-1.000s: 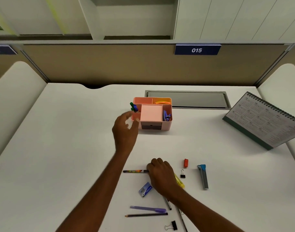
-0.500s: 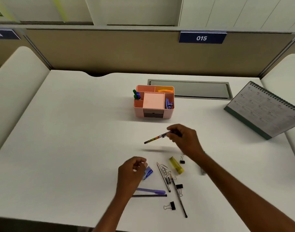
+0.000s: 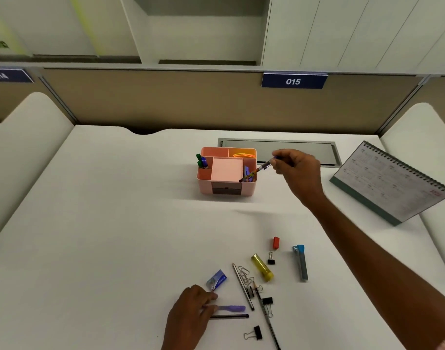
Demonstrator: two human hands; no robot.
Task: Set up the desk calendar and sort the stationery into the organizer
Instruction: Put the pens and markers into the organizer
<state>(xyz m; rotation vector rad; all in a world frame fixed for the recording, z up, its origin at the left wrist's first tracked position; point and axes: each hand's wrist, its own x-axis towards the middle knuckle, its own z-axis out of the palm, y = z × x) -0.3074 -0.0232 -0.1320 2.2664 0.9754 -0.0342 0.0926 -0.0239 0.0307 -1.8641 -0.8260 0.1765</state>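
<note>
Our right grip [image 3: 297,170] pinches a slim, multicoloured patterned pen [image 3: 256,171], its low end over the 3 o'clock compartment of the pink plastic organizer [image 3: 226,189]. Our left grip [image 3: 191,313] pinches a purple pen [image 3: 231,308] on the white desk [image 3: 115,223]. The spiral-bound desk calendar [image 3: 393,183] stands at the organizer's 3 o'clock.

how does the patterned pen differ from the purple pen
The patterned pen is held in the air, tilted, tip down over the organizer, pinched by the right hand; the purple pen lies flat on the desk, its end pinched by the left hand. The patterned pen is multicoloured, the purple pen one colour. Both are slim.
</note>
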